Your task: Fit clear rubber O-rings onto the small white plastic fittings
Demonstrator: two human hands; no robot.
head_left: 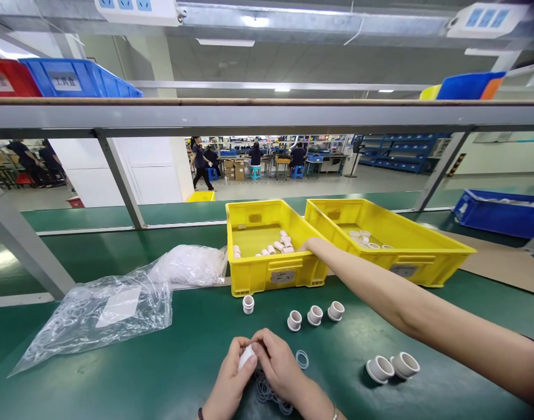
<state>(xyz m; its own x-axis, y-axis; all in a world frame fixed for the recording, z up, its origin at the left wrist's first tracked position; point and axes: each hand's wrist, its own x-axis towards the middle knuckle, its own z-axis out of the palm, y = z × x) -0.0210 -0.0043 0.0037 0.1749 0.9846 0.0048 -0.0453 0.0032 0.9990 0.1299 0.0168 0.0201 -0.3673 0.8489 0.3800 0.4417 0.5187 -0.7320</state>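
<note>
My left hand (227, 376) and my right hand (281, 367) meet at the near edge of the green table, and both are closed on a small white plastic fitting (246, 356). Under my hands lies a heap of thin clear rings (267, 392), and one single ring (302, 359) sits just to the right. Several more white fittings stand on the mat: one (248, 304) ahead of my hands, a row of three (315, 315), and a pair (392, 367) at the right.
Another person's bare arm (402, 303) reaches from the right across the table into the left yellow bin (271, 277), which holds white fittings. A second yellow bin (428, 256) stands beside it. Clear plastic bags of rings (101, 315) lie at the left. A blue bin (498, 216) and cardboard (503, 265) are at the right.
</note>
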